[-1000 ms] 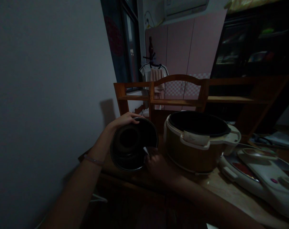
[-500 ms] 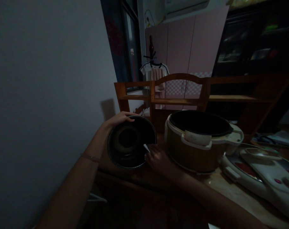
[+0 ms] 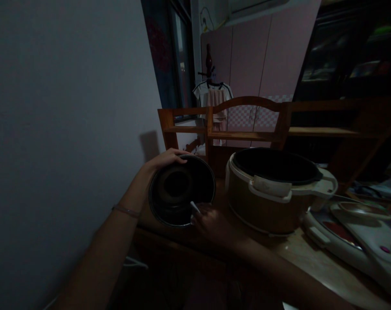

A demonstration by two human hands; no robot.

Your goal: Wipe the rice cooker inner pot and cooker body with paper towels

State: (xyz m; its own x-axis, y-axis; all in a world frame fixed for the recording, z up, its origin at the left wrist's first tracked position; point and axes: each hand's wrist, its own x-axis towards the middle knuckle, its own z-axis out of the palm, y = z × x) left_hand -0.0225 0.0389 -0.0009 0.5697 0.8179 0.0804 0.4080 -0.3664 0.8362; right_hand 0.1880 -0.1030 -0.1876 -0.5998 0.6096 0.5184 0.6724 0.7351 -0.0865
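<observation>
A dark inner pot [image 3: 200, 183] of a cooker is tilted so that its opening faces me. My left hand [image 3: 169, 159] grips its upper left rim, thumb inside and fingers behind. At the pot's lower right edge, my right hand [image 3: 211, 221] is closed on a white piece of tissue or cloth [image 3: 194, 207], whose end sticks up between the fingers. It is too dark to tell whether the tissue presses on the pot. To the right stands the cooker body [image 3: 263, 211] without its lid, brownish with a cream rim and handle, its inside black.
The cooker's lid [image 3: 353, 237] lies on the pale tabletop [image 3: 314, 267] at the right. A wooden shelf rack [image 3: 247, 135] rises behind the cooker. A white wall [image 3: 69, 107] is close on my left. Clothes [image 3: 215, 99] hang before a pink wardrobe [image 3: 247, 60].
My right hand has moved slightly left and down along the pot's lower edge with the white tissue. My left hand keeps its hold on the rim. The whole view has shifted a little.
</observation>
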